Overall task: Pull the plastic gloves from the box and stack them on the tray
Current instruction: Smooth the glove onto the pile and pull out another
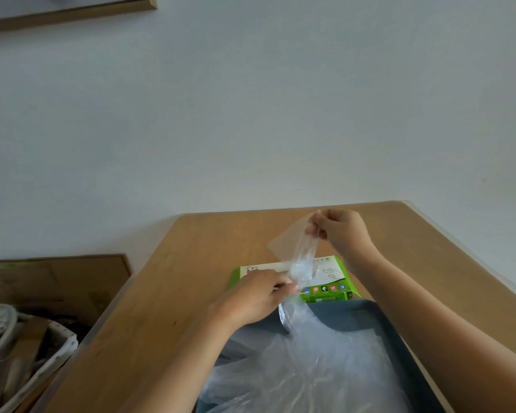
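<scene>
Stack of gloves (319, 371): clear plastic gloves lie crumpled and overlapping in the tray, at the near edge of the view.
Tray (398, 344): dark blue-grey with a low rim. It sits on the table with its far rim just beside the box.
Trailing glove (295, 312): one clear glove runs from the left fingertips over the box's near edge and down onto the stack.
Left hand (255, 296): lies palm down on the near left part of the box, fingers reaching toward its opening. The fingertips touch the trailing glove, but I cannot tell whether they pinch it or only press on it.
Box (328, 289): a flat green and white carton lying behind the tray, with a row of small coloured icons on its near side.
Raised glove (303, 253): drawn up from the opening in the box's top. It is bunched at the opening and spreads into a flat translucent sheet higher up.
Right hand (340, 231): held above the box, thumb and fingers pinching the top of the raised glove.
Table (161, 293): light brown wood, standing against the wall.
Basket (58, 345): white, off the table's left side, filled with odds and ends.
Cardboard carton (57, 281): brown, behind the basket.
Wall (251, 114): plain pale grey.
Picture frame (72, 10): a wooden corner at the upper left.
</scene>
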Tool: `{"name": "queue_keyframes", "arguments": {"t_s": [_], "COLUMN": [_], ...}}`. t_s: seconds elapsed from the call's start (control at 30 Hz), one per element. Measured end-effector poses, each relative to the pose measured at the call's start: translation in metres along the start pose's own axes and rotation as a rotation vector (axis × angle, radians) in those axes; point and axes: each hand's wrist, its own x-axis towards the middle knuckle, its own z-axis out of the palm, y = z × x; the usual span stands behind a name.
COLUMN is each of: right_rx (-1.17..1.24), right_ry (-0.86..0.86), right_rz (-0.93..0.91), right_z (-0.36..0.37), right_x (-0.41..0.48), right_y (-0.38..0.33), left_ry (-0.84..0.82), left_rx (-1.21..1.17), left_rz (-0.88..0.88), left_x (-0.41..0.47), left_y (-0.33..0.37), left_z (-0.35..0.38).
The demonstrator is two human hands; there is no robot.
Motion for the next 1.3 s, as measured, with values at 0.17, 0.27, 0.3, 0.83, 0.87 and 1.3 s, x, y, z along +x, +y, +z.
{"name": "queue_keyframes", "arguments": {"t_s": [0.17,0.27,0.3,0.83,0.87,1.3], "right_rx": [0.309,0.412,0.421,0.157,0.166,0.468], "right_ry": [0.164,0.115,0.095,-0.415,-0.456,-0.325], "right_rz": [-0.159,-0.239,-0.264,-0.064,-0.046,0.233], "right_z": [-0.019,-0.024,-0.026,-0.052,-0.050,-0.087], "right_x": [-0.002,-0.007,-0.008,-0.079,-0.086,-0.134], "right_y": [-0.018,-0.033,-0.039,-0.140,-0.143,-0.120], "left_ry": [-0.035,-0.044,-0.041,0.102,0.072,0.043], "left_rx": [0.020,0.017,0.002,-0.823,-0.871,-1.284], "left_rz": [-0.028,-0.050,-0.052,0.163,0.175,0.082], "left_x": [-0.001,0.001,0.001,-0.026,-0.030,-0.093], "left_y": [0.003,0.006,0.005,0.052,0.057,0.099], "left_z": [-0.003,-0.005,-0.005,-0.056,-0.053,-0.078]}}
